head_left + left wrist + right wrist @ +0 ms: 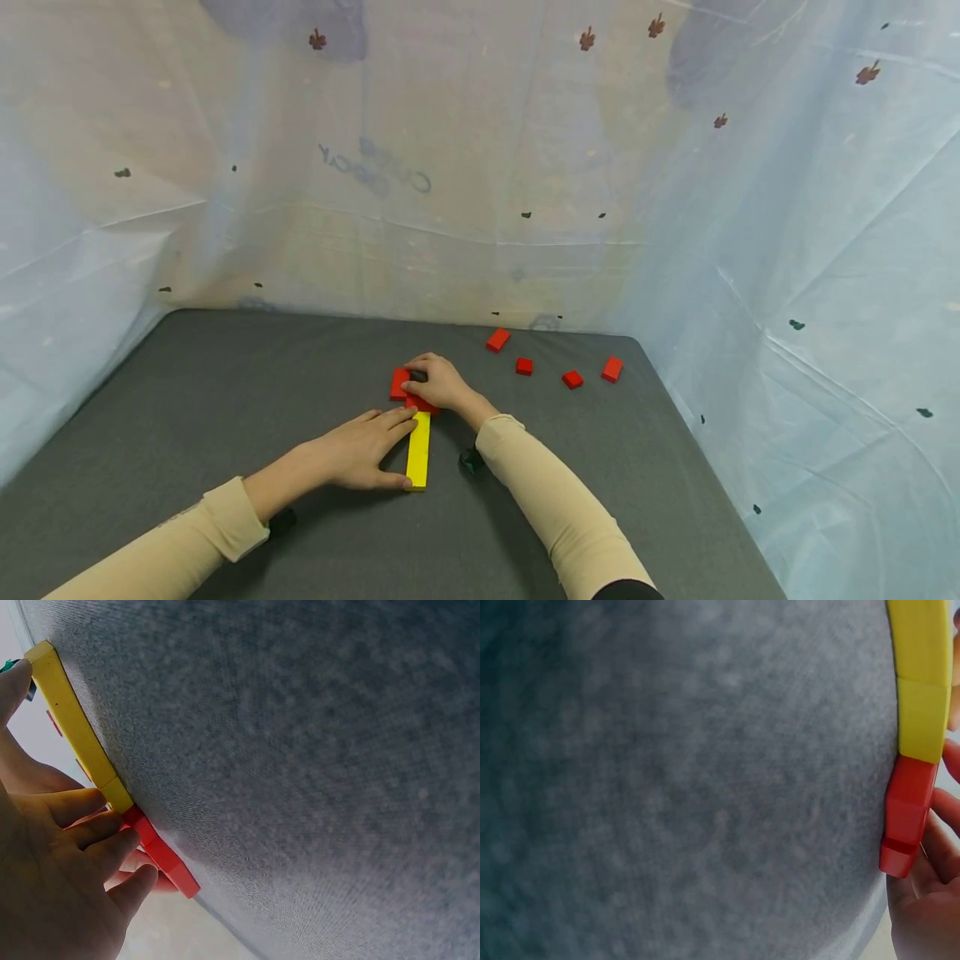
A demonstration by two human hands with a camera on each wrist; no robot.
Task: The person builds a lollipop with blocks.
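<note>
A narrow yellow bar point(418, 454) with a crosswise seam point(922, 679) lies lengthwise on the grey table. Red blocks point(907, 801) continue the line at its far end. My left hand point(360, 450) spreads along the bar, its thumb at the near end and its fingertips by the yellow-red joint. Beyond it, my right hand point(442, 385) curls its thumb and fingers at the farthest red block point(398, 385), pinching it beside a second red block point(422, 406). From the left wrist view, fingers show on both sides of the red blocks point(161, 851).
Farther back on the right lie several loose red blocks: an oblong one point(498, 339), two small ones point(524, 367) and another oblong point(612, 369). A printed plastic sheet point(420, 275) hangs behind the table point(247, 375) and along its sides.
</note>
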